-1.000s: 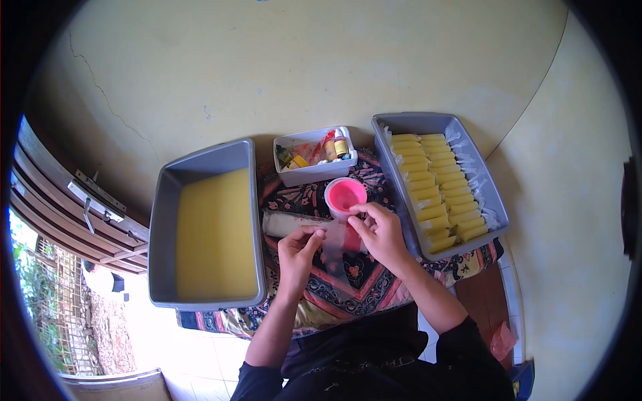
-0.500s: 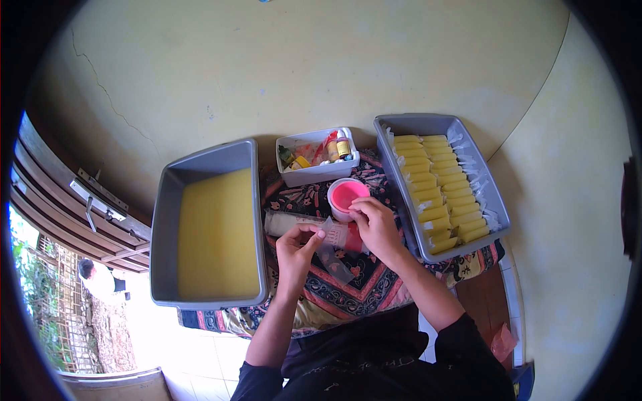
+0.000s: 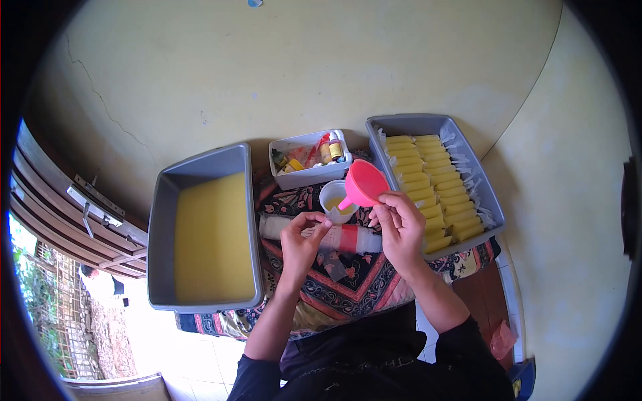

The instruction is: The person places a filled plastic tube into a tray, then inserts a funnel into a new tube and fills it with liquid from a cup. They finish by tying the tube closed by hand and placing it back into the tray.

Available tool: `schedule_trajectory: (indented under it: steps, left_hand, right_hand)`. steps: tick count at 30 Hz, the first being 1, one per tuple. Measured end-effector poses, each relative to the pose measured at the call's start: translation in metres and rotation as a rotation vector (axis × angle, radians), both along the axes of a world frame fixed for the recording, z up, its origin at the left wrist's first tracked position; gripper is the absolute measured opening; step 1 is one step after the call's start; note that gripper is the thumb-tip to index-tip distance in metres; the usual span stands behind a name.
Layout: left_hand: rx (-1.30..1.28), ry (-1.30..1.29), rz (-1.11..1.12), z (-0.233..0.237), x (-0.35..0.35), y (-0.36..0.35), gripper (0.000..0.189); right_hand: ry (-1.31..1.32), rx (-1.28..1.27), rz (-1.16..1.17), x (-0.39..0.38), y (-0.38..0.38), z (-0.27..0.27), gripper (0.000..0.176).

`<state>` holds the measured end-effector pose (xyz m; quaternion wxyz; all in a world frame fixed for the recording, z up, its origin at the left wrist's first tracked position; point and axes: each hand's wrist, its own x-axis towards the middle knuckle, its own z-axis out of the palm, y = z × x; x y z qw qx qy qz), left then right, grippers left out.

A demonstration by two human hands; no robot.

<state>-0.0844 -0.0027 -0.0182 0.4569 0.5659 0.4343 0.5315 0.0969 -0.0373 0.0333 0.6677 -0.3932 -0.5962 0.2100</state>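
Observation:
In my right hand [image 3: 403, 234] is a pink funnel [image 3: 366, 186], pinched at its rim and tilted so the spout points down and left. My left hand [image 3: 299, 244] pinches a small clear plastic bag [image 3: 334, 215], its top edge just below the funnel's spout. Behind the bag stands a white cup [image 3: 324, 198] with yellow liquid inside. A clear pack with a red label [image 3: 349, 238] lies across the cloth under my hands.
On the left stands a grey tub [image 3: 255, 234] of yellow liquid. Another grey tub [image 3: 493, 207] on the right holds rows of filled yellow tubes [image 3: 438, 184]. A white box [image 3: 301, 179] with small bottles sits at the back. Patterned cloth [image 3: 354, 287] covers the table.
My right hand has lifted the funnel out of the cup, swung it right and tipped its spout toward the bag. My left hand keeps its pinch and has shifted only slightly.

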Motion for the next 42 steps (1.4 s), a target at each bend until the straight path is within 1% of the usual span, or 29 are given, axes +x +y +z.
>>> schedule_trajectory:
  steps: [5, 10, 13, 17, 20, 22, 23, 25, 26, 28, 29, 31, 32, 33, 35, 37, 40, 42]
  left_hand:
    - [0.041, 0.073, -0.004, -0.001, 0.008, 0.003, 0.016]
    - [0.000, -0.027, -0.060, 0.009, 0.015, -0.001, 0.013]
    - [-0.042, -0.048, -0.090, 0.012, 0.018, -0.002, 0.012]
    - [-0.036, -0.087, -0.119, 0.010, 0.021, -0.002, 0.012]
    - [-0.054, -0.124, -0.137, 0.008, 0.023, -0.002, 0.011]
    - [-0.078, -0.258, -0.188, 0.007, 0.026, 0.000, 0.011]
    - [-0.077, -0.258, -0.191, 0.009, 0.028, 0.000, 0.011]
    - [-0.122, -0.374, -0.228, 0.018, 0.035, -0.001, 0.013]
    - [-0.123, -0.374, -0.237, 0.020, 0.039, 0.000, 0.013]
    - [-0.147, -0.401, -0.337, 0.024, 0.050, 0.002, 0.018]
    - [-0.149, -0.402, -0.351, 0.028, 0.056, 0.001, 0.018]
    - [-0.126, -0.397, -0.430, 0.039, 0.071, -0.002, 0.025]
    - [-0.129, -0.448, -0.469, 0.039, 0.079, -0.003, 0.033]
    - [-0.131, -0.449, -0.487, 0.039, 0.085, -0.004, 0.033]
    - [-0.097, -0.378, -0.525, 0.042, 0.097, -0.004, 0.038]
    - [-0.077, -0.349, -0.541, 0.046, 0.109, -0.003, 0.039]
    - [-0.087, -0.397, -0.549, 0.057, 0.125, -0.007, 0.037]
    - [-0.099, -0.429, -0.571, 0.054, 0.132, -0.006, 0.037]
  right_hand:
    - [0.028, 0.022, 0.025, 0.002, -0.010, 0.005, 0.008]
    - [-0.108, -0.004, -0.023, 0.007, -0.010, 0.002, 0.008]
    - [-0.121, 0.018, -0.052, 0.011, -0.012, 0.006, 0.008]
    - [-0.095, 0.011, -0.061, 0.015, -0.012, 0.007, 0.008]
    - [-0.128, -0.006, -0.056, 0.016, -0.014, 0.007, 0.008]
    - [-0.158, -0.029, -0.050, 0.018, -0.015, 0.007, 0.008]
    - [-0.158, -0.029, -0.053, 0.020, -0.015, 0.008, 0.008]
    - [-0.264, 0.019, -0.085, 0.024, -0.017, 0.014, 0.009]
    - [-0.264, 0.019, -0.093, 0.026, -0.018, 0.019, 0.009]
    - [-0.416, 0.164, -0.214, 0.034, -0.021, 0.030, 0.013]
    - [-0.419, 0.162, -0.229, 0.038, -0.022, 0.033, 0.013]
    - [-0.480, 0.213, -0.279, 0.047, -0.025, 0.039, 0.018]
    - [-0.484, 0.211, -0.297, 0.051, -0.027, 0.040, 0.018]
    - [-0.491, 0.201, -0.305, 0.055, -0.030, 0.041, 0.019]
    - [-0.501, 0.194, -0.332, 0.063, -0.035, 0.043, 0.020]
    - [-0.523, 0.195, -0.341, 0.071, -0.041, 0.044, 0.020]
    - [-0.502, 0.248, -0.337, 0.081, -0.046, 0.048, 0.022]
    - [-0.498, 0.280, -0.345, 0.086, -0.050, 0.051, 0.023]
